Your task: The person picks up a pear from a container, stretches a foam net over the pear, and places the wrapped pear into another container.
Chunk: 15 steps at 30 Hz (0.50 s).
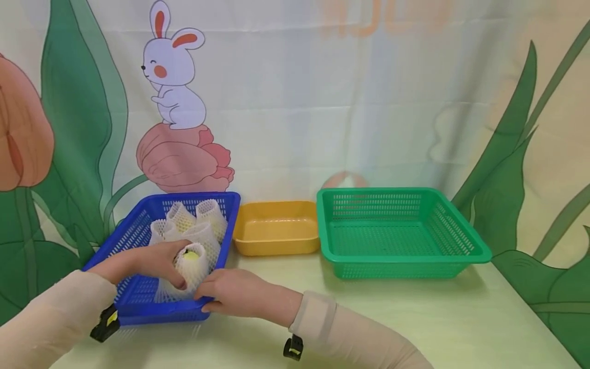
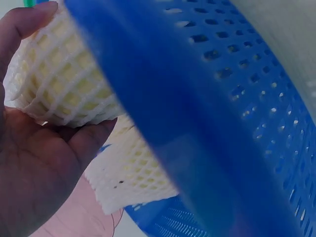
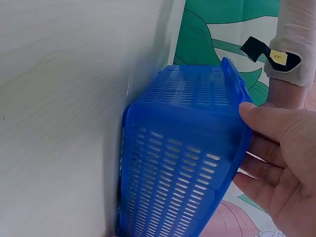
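My left hand [image 1: 156, 260] grips a yellow-green fruit [image 1: 190, 271] wrapped in a white foam net sleeve, at the front of the blue basket [image 1: 159, 308]. A dark stem shows through the sleeve's open end. In the left wrist view, the fingers and thumb curl round the netted fruit [image 2: 66, 81]; another netted fruit [image 2: 143, 173] lies just below. With thumb and fingers, my right hand [image 1: 241, 293] holds the basket's rim near its front right corner. The right wrist view shows that hand [image 3: 289, 163] on the rim, outside the slotted wall [image 3: 173, 163].
Several more fruits in foam sleeves [image 1: 212, 220] sit toward the back of the blue basket. A yellow tray [image 1: 276, 246] stands right of it, then a green basket [image 1: 396, 260]. Behind them hangs a printed cloth [image 1: 286, 128] with a rabbit and flowers.
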Tool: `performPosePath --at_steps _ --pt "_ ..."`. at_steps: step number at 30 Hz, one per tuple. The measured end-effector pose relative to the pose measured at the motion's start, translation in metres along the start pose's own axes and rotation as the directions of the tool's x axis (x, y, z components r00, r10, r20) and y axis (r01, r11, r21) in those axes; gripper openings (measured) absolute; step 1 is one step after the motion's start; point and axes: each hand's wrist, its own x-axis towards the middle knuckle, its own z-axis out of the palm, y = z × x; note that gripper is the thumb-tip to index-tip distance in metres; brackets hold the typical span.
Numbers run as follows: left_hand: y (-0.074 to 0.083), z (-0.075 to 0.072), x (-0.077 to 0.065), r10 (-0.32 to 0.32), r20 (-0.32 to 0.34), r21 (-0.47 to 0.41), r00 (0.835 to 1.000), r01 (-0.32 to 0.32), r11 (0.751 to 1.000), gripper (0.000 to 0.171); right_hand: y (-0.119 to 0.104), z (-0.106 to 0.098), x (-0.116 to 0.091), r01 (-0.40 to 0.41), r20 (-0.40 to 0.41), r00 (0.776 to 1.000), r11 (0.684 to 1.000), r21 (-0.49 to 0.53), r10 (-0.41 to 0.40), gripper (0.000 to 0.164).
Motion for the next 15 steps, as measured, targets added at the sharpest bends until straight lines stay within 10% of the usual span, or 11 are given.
performPosePath --at_steps 15 --pt "0.019 0.0 0.02 -0.14 0.124 0.148 0.982 0.121 0.982 0.095 0.0 -0.001 -0.003 -0.007 0.012 1.0 0.998 -0.057 0.008 0.027"
